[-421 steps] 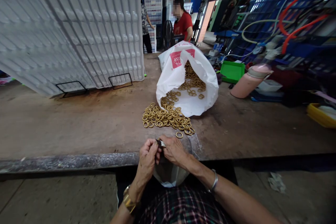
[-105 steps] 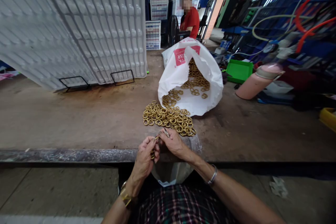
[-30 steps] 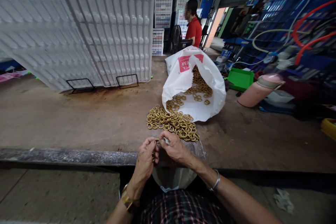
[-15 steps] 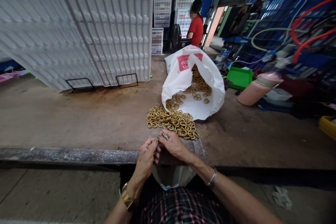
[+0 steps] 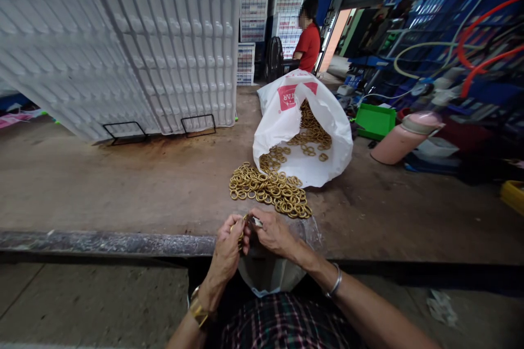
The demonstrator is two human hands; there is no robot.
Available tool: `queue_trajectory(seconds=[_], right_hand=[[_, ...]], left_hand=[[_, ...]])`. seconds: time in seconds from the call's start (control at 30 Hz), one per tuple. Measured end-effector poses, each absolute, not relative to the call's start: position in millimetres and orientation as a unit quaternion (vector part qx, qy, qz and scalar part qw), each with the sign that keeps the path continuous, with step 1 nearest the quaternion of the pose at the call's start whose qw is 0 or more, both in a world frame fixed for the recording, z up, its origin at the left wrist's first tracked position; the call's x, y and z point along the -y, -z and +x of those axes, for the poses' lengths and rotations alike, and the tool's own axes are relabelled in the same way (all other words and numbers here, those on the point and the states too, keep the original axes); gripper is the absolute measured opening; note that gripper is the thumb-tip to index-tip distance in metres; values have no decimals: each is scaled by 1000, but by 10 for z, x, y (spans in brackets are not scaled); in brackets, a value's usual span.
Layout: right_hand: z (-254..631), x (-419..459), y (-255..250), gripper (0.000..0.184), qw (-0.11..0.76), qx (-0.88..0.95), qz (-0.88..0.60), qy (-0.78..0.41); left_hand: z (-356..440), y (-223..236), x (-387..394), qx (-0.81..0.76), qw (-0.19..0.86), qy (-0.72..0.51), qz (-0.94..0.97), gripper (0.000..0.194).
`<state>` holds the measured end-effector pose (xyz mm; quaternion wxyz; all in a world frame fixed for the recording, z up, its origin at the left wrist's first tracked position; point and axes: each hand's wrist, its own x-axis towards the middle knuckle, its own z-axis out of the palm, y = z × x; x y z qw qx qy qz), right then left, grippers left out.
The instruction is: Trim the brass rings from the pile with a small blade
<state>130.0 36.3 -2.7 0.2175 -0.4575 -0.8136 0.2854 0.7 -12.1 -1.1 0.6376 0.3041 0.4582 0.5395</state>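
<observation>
My left hand (image 5: 227, 242) is closed on several brass rings (image 5: 240, 240) just above the table's front edge, one of them standing up between thumb and fingertip. Close beside it on the right, my right hand (image 5: 278, 235) grips a small silvery metal tool (image 5: 256, 222); its kind is mostly hidden by the fingers. Its tip meets the ring in the left hand or comes very near it. Right beyond both hands lies a pile of brass rings (image 5: 268, 188). The pile spills from the mouth of a white plastic bag (image 5: 276, 128), which holds more rings.
Tall white ribbed plastic trays (image 5: 180, 38) stand at the left in black wire holders (image 5: 198, 116). To the right are a green tray (image 5: 374, 121) and a pink bottle (image 5: 391, 142). A pale container (image 5: 270, 272) sits below the table edge. A person in red (image 5: 309, 43) is farther back.
My right hand has shifted slightly right and down, and its fingers have drawn a little apart from the left hand. A ring now shows more clearly at my left fingertips.
</observation>
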Motion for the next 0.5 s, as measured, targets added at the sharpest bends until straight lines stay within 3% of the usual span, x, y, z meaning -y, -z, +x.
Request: queue_trajectory(seconds=[0.5], right_hand=[[1290,-408,29,23,63,849,-486,-196]], left_hand=[[6,-11,200,-514,603,-501,349,35]])
